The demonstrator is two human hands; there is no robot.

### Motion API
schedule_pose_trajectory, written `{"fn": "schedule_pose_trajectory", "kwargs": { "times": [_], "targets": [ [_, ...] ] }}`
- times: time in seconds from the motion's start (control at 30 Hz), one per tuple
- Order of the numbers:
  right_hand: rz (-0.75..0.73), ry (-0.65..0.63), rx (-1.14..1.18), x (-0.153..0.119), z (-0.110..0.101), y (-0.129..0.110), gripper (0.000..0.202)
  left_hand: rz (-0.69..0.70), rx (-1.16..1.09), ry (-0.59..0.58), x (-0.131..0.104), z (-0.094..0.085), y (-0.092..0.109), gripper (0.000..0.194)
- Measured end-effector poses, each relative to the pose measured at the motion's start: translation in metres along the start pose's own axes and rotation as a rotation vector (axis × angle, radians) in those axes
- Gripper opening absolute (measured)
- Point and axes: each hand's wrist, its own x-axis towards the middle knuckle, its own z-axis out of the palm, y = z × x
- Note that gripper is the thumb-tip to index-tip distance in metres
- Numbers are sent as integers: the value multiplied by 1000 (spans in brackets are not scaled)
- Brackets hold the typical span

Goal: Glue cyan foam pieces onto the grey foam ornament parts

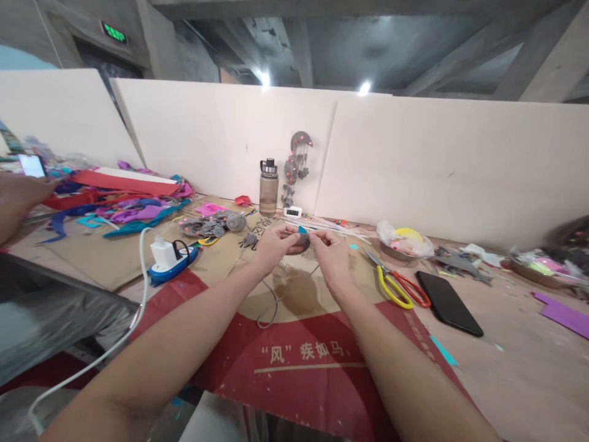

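My left hand [275, 247] and my right hand [330, 252] meet over the cardboard at the middle of the table. Between them is a small dark grey piece [301, 242] with a teal bit [302, 230] at its top. The left fingers are closed on the grey piece, and the right fingertips pinch at its right edge by the teal bit. A thin grey cord [276, 304] lies in a loop on the cardboard below. Behind the left hand sits a ball of grey yarn [236, 221].
A bottle [269, 189] and a small white clock [292, 212] stand behind. On the right are yellow- and red-handled scissors [396, 287], a black phone [450, 303] and a bowl [405, 244]. Felt strips [133, 184], a power strip [172, 267] and another person's hand [21, 196] are left.
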Motion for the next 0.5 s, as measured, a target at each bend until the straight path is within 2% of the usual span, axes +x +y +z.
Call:
{"fn": "schedule_pose_trajectory", "kwargs": {
  "times": [0.17,0.3,0.43,0.5],
  "targets": [
    [4,-96,-31,1,-4,-1,14,-48,60,54,2,-2,-1,17],
    [9,-115,-46,-1,-4,-4,10,-71,139,80,2,-2,-3,12],
    [189,-157,117,-1,0,-1,5,-39,234,73,3,-2,-4,9],
    [199,-145,152,0,2,3,7,-40,242,78,3,-2,-5,8]
  ]
}}
